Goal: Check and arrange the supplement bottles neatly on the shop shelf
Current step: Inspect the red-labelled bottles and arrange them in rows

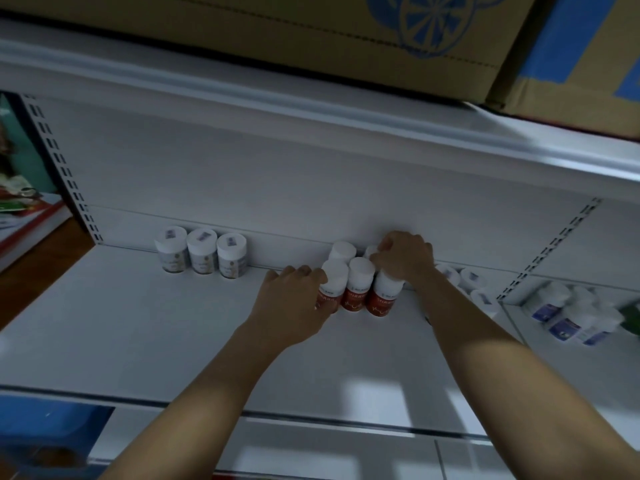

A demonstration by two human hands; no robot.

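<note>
Smooth white shelf: left hand grip wraps left-end bottle; right hand grip clamps cylindrical right-end bottle.

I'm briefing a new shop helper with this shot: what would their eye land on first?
Both hands meet at a cluster of red-labelled bottles mid-frame: the left hand holds the front-left one, the right hand curls over those at the right. Three white bottles line the back left of the shelf; cardboard boxes sit on the upper shelf.

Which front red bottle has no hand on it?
The middle bottle; the left hand holds the left bottle, the right hand covers the right bottle.
</note>
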